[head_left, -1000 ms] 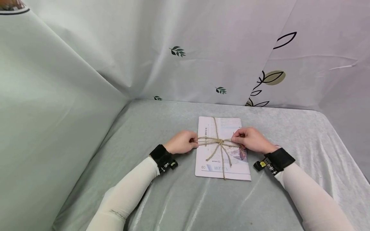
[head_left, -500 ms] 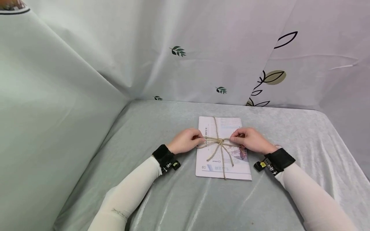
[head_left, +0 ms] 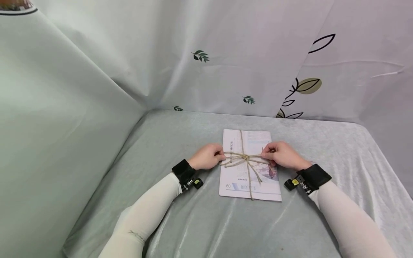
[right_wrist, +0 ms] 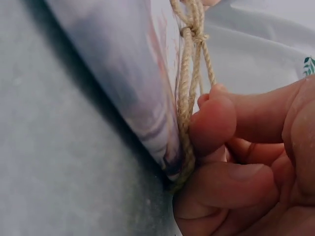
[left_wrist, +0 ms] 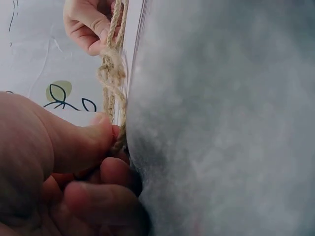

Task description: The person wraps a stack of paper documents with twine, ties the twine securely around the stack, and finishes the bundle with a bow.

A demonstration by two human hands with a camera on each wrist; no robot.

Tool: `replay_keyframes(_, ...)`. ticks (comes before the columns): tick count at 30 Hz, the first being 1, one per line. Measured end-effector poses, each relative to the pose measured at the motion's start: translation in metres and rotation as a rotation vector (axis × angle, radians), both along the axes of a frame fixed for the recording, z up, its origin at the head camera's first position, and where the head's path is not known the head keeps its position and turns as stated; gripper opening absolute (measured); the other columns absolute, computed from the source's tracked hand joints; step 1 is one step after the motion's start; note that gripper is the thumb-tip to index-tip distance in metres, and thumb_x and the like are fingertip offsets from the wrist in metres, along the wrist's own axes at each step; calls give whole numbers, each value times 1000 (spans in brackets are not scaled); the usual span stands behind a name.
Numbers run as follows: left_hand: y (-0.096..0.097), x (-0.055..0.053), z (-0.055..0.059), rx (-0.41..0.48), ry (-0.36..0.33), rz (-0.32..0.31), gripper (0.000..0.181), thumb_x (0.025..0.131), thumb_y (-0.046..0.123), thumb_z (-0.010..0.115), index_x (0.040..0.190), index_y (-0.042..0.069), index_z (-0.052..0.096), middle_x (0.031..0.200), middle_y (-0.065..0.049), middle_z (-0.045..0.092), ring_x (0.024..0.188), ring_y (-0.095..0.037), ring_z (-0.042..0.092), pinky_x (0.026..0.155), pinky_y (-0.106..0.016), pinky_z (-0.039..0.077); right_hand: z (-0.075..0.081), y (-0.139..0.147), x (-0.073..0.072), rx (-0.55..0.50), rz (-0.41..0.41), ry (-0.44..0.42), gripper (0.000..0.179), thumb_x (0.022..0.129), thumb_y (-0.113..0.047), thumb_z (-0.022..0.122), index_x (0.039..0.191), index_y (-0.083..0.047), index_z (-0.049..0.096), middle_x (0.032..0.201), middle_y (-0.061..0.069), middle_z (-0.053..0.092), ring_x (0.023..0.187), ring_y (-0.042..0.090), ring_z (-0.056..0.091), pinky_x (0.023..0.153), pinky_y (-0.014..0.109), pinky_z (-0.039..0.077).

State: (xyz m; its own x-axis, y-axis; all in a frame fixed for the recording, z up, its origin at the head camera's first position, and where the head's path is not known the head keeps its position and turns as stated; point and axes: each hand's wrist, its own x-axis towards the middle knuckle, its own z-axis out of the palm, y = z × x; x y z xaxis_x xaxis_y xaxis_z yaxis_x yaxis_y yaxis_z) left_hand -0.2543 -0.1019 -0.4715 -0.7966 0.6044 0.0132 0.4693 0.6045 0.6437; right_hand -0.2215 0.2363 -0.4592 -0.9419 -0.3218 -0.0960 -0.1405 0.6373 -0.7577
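Note:
A flat stack of folded printed paper (head_left: 237,188) lies on the cloth, bound crosswise with brown twine (head_left: 250,184). Its bow knot (head_left: 246,157) sits near the middle of the top sheet. At the left edge my left hand (head_left: 206,156) pinches a loop of the twine between thumb and finger; the left wrist view shows the cord (left_wrist: 118,142) at the fingertips. Over the right edge, my right hand (head_left: 284,154) pinches the opposite loop, its thumb and finger close together on the strand (right_wrist: 208,64). One loose end hangs toward me, another slants left.
Grey cloth (head_left: 180,222) with soft creases covers the table under the paper. A pale sheet with leaf prints (head_left: 200,56) hangs behind, and another grey sheet (head_left: 64,118) rises at the left. Both wrists wear black straps (head_left: 183,171) with small cameras.
My left hand has slid right onto the paper, then back a little left, still on the twine. The left loose end has swung up toward the left. The right hand has shifted slightly right.

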Motion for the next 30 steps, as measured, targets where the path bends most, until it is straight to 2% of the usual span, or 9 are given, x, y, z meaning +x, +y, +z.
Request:
replay_keyframes(7,-3,-2,1,1,-57,48,22,110,14,72,90,11,65,81,0,56,74,-17,53,71,-31,41,2,6,-1,-11,-5,-39,13,106,-12,74,101,-1,79,71,5,67,62,18,63,61,29,50)
replay_keyframes(19,-6,-3,4,-34,-69,59,22,110,16,72,90,11,65,80,1,57,72,-17,53,69,-31,42,7,7,-1,38,-6,-42,15,108,-17,73,106,-3,81,70,3,65,63,18,60,62,30,45)
replay_keyframes(27,-5,0,5,-51,-62,32,23,111,15,71,89,11,65,77,1,55,67,-16,51,65,-30,40,6,7,-1,42,-8,-34,15,108,-17,73,104,-5,81,69,3,62,63,18,58,62,30,44)
replay_keyframes(30,-5,-1,5,-60,-57,18,23,112,18,69,91,11,65,79,1,55,67,-15,51,67,-29,40,7,7,0,13,-12,-39,16,108,-19,75,108,-4,81,71,3,63,64,17,58,63,30,45)
